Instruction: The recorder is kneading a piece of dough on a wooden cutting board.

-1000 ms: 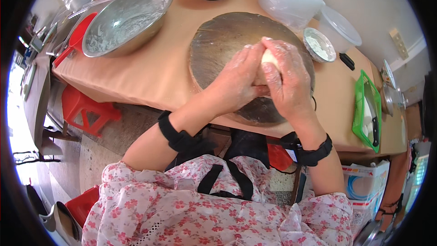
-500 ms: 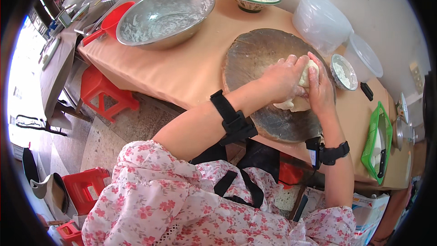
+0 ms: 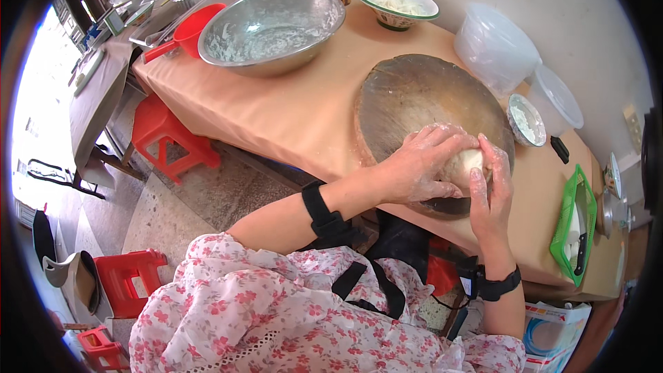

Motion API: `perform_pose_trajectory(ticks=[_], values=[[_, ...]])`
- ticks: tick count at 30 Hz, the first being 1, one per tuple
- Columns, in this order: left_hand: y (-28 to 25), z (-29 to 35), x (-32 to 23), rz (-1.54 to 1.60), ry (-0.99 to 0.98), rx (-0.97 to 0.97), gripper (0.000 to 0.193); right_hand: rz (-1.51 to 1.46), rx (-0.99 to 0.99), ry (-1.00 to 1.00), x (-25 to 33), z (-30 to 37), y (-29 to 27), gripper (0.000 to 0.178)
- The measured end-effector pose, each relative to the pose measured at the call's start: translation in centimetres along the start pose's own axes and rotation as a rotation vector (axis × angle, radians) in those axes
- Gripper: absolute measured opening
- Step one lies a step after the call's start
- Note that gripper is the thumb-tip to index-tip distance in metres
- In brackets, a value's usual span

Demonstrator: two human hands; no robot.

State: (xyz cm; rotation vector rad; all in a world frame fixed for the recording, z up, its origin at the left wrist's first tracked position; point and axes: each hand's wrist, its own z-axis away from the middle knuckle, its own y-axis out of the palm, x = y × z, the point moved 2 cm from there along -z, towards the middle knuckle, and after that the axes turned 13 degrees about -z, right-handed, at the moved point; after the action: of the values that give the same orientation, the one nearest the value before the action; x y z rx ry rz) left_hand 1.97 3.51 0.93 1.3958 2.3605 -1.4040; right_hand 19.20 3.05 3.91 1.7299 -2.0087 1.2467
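A pale lump of dough [image 3: 467,166] sits between my two hands over the near part of a round wooden board [image 3: 414,97]. My left hand [image 3: 429,164] curls over its left side, with flour on the fingers. My right hand [image 3: 492,190] closes round it from the right, the fingers bent about its edge. Much of the dough is hidden by the fingers. Just beyond the board's right edge stands a small bowl of white flour [image 3: 527,121].
A wide metal basin [image 3: 269,52] dusted with flour and a red dipper [image 3: 190,31] stand at the back left. Behind the board are a bowl of white shreds [image 3: 398,3] and clear plastic tubs [image 3: 494,48]. A green basket [image 3: 565,228] with a black-handled knife [image 3: 582,252] lies at right.
Both hands have come nearer to me with the dough, toward the board's near edge. The dough piece that lay below the hands no longer shows. The whole view has shifted slightly.
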Motion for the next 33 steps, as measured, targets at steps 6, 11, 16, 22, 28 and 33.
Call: perform_pose_trajectory(ticks=[6, 11, 16, 22, 28, 33], values=[[-0.1, 0.5, 0.1, 0.088, -0.116, 0.032, 0.082, 0.081, 0.015, 0.027, 0.4, -0.7, 1.1, 0.037], [0.6, 0.6, 1.0, 0.024, -0.098, 0.044, 0.081, 0.204, 0.057, -0.055, -0.1, -0.8, 1.3, 0.039], [0.3, -1.4, 2.0, 0.053, -0.163, 0.108, 0.074, 0.208, 0.077, 0.018, -1.9, -2.7, 1.0, 0.04], [0.6, -4.2, 3.2, 0.049, -0.29, 0.153, 0.071, 0.171, 0.043, 0.15, -5.5, -4.9, 0.5, 0.035], [0.6, -2.9, 2.9, 0.024, -0.498, 0.14, 0.082, 0.128, 0.018, 0.197, -4.5, -3.3, 0.2, 0.038], [0.0, 0.1, 1.6, 0.114, -0.434, 0.137, 0.085, 0.234, -0.057, -0.038, -1.7, 1.9, 1.2, 0.045]])
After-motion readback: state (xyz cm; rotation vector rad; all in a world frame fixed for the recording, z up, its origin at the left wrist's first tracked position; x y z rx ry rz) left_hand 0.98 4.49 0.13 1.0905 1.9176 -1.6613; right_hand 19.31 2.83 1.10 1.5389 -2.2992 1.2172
